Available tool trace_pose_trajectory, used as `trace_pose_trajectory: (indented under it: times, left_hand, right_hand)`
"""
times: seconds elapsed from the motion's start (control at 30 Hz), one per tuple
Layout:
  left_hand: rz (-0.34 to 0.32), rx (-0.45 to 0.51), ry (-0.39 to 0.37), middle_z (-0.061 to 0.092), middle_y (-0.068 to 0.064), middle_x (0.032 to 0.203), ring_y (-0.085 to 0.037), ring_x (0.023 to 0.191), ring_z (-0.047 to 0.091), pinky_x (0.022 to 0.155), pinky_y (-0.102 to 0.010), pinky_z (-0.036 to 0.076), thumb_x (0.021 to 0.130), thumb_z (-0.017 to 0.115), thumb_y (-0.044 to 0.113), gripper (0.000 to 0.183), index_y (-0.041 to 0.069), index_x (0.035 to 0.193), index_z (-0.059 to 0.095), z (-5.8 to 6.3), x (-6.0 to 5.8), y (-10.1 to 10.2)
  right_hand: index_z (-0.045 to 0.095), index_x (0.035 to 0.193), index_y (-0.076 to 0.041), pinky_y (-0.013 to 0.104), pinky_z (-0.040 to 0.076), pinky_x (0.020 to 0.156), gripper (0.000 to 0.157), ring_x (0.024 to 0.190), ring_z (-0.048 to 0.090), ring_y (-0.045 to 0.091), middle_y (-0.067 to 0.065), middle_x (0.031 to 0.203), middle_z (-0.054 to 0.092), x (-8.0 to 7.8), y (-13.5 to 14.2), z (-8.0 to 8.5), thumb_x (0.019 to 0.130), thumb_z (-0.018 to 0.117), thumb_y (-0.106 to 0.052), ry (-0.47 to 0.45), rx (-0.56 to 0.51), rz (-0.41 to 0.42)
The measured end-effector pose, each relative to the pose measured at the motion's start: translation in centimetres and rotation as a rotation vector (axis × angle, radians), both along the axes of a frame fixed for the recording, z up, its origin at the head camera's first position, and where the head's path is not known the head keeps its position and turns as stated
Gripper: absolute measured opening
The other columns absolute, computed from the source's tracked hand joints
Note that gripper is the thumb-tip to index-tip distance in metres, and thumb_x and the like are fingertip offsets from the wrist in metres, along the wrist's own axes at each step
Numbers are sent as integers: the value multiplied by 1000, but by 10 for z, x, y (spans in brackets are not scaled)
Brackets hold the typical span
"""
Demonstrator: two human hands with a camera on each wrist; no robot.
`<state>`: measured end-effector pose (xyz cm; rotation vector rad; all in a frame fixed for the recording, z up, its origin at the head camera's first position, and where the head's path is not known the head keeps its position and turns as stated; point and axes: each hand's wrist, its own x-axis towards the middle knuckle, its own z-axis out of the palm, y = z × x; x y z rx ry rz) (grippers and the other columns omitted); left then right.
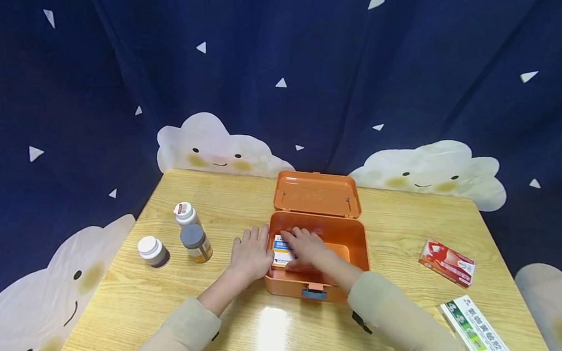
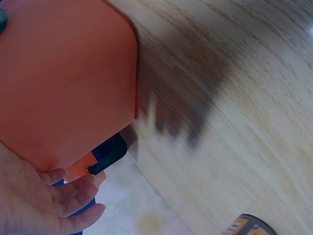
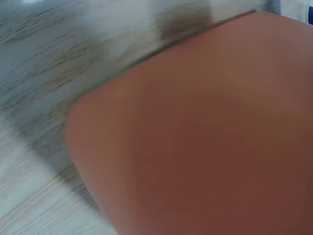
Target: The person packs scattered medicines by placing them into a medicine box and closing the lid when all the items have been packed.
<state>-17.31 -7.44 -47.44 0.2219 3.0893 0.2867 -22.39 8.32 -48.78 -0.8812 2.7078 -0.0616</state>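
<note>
An orange lidded box stands on the table with its lid raised at the back. Inside, at the left end, lies a white medicine box with blue and yellow print. My right hand reaches in over the front wall and holds this medicine box between thumb and fingers, partly covering it. Against the outside of the left wall rests my left hand, its fingers extended; in the left wrist view, the left hand's fingers show near a dark handle. Only a blurred orange wall fills much of the right wrist view.
Left on the table stand a white bottle, a grey-capped bottle and a dark bottle with a white cap. At right lie a red medicine box and a white-and-green one. A dark blue curtain hangs behind.
</note>
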Motion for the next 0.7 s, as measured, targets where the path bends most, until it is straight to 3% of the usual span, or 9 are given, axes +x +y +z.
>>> trace_pose_trajectory:
  times: [0.23,0.57,0.7]
  left_hand:
    - [1,18,-1,48,-13,115,-30,106,44,82,-48,38,86,47,28,51,7,131,36,-1,0,0]
    - [0,19,3,48,-13,113,-30,105,44,81,-47,39,85,45,29,51,7,131,36,0,0,-1]
    - [-1,18,-5,48,-13,113,-30,105,44,81,-47,38,85,43,29,52,7,132,36,-1,0,-1]
  right_hand:
    - [40,137,-14,48,37,96,71,116,46,31,12,129,45,2,10,13,77,70,-39,15,-113,17]
    - [40,138,-11,48,31,101,64,125,40,32,16,135,43,11,30,30,83,64,-35,162,-242,137]
    - [39,139,-13,48,28,103,66,128,37,32,16,139,39,15,40,36,83,65,-34,226,-269,144]
